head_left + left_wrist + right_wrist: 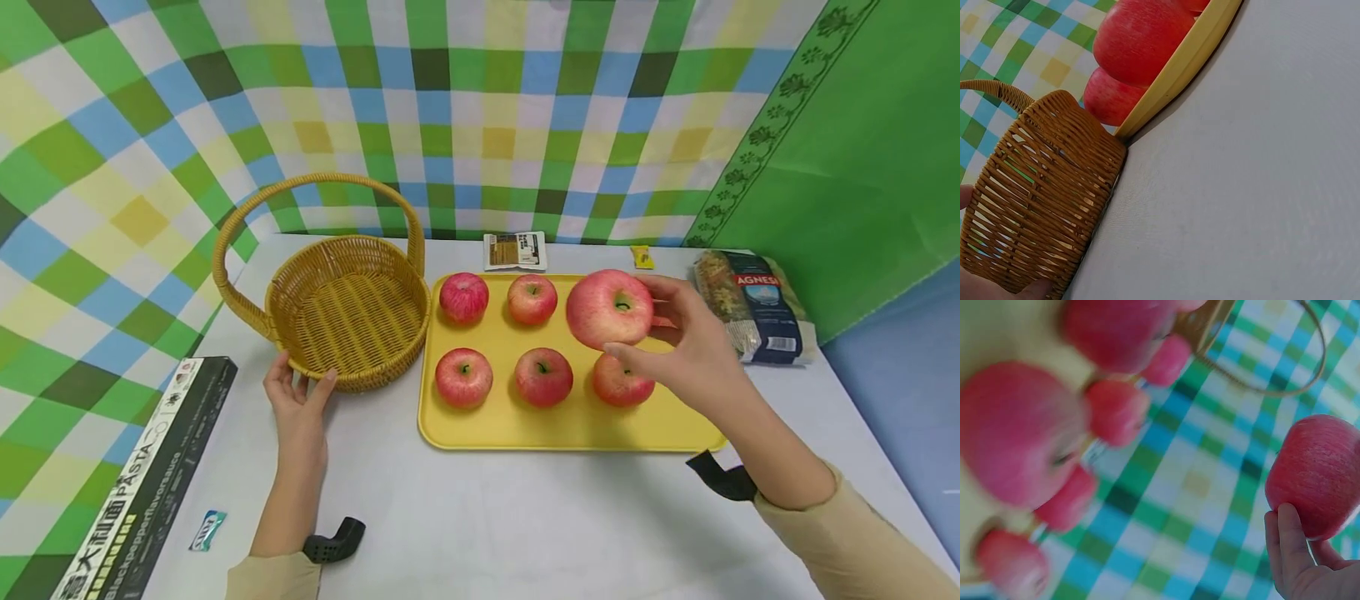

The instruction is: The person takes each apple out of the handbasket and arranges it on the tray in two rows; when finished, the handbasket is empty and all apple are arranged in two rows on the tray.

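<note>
My right hand [686, 342] holds a red apple [609, 308] above the tray, thumb on its near side and fingers on its right. In the right wrist view, fingertips press against this apple [1313, 478]. Several more apples [543, 377] sit in rows on a yellow tray [495, 435]; the held apple partly covers one front-row apple [624, 382]. My left hand [296, 408] touches the near wall of a wicker basket [360, 312], thumb and fingers spread apart. The basket's inside shows no fruit. Up close, its woven wall [1041, 194] stands beside the tray's edge.
A pasta bag [757, 304] lies right of the tray. Behind it are a flat packet [515, 251] and a small yellow wrapper [642, 257]. At the left lie a long pasta box [153, 475] and a blue-green wrapper [207, 531]. The basket's tall handle [322, 178] arches up.
</note>
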Demonstrator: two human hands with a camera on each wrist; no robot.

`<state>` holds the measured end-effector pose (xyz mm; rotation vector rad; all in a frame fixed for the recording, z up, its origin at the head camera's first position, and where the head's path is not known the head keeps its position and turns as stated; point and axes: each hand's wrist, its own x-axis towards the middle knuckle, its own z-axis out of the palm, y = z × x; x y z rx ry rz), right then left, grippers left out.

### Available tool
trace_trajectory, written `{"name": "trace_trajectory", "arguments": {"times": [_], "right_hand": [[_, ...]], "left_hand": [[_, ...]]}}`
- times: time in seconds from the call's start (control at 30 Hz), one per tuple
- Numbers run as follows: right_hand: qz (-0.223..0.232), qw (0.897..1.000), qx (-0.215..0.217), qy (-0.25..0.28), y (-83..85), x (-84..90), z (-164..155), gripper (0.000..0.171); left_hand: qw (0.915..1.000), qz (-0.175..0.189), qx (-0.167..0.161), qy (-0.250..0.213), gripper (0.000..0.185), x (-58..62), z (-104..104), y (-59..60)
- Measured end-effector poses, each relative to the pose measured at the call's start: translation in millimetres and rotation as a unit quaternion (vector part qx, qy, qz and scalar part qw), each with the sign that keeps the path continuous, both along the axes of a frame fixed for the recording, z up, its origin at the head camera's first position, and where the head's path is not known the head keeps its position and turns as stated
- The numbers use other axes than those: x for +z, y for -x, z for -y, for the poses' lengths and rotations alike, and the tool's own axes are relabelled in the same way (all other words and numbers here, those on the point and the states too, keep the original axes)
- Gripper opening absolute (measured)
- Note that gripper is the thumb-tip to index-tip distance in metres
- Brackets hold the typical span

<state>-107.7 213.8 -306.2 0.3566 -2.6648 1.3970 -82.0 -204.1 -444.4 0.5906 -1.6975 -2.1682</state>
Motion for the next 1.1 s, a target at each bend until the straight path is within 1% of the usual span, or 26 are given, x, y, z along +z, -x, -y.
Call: {"name": "trace_trajectory", "arguments": {"times": [0.1, 0.2, 0.27, 0.37, 0.53, 0.67, 0.87, 1.1], "right_hand": [[0.003, 0.998, -0.05, -0.026, -5.4, -13.5, -27, 0.081], [0.023, 0.993, -0.1, -0.057, -9.7, -29.7, -51, 0.086], [0.042, 0.989, -0.125, -0.072, -11.2, -41.5, -66, 0.089], [0.072, 0.982, -0.147, -0.093, -11.2, -59.6, -86, 0.091], [0.128, 0.973, -0.149, -0.119, -9.4, -87.3, -109, 0.091], [0.165, 0.968, -0.138, -0.126, -11.4, -102.2, -116, 0.09], [0.184, 0.966, -0.133, -0.128, -14.1, -109.2, -118, 0.09], [0.207, 0.959, -0.152, -0.12, -17.4, -113.6, -120, 0.093]], "left_hand": [[1.0, 0.001, 0.0, -0.004, 0.075, 0.4, 0, -0.6], [1.0, -0.001, 0.002, -0.008, 0.074, 1.0, 1, -0.7], [1.0, -0.002, 0.003, -0.009, 0.074, 1.2, 1, -0.7], [0.9999, -0.003, 0.005, -0.012, 0.074, 1.1, 1, -0.4], [0.9998, -0.003, 0.01, -0.018, 0.075, 0.9, 3, -0.7], [0.9997, 0.002, 0.009, -0.023, 0.075, 3.2, 3, -1.6], [0.9995, 0.001, 0.014, -0.029, 0.073, 5.6, 0, -1.1], [0.9996, -0.005, 0.009, -0.026, 0.073, 3.0, -1, 1.5]]}}
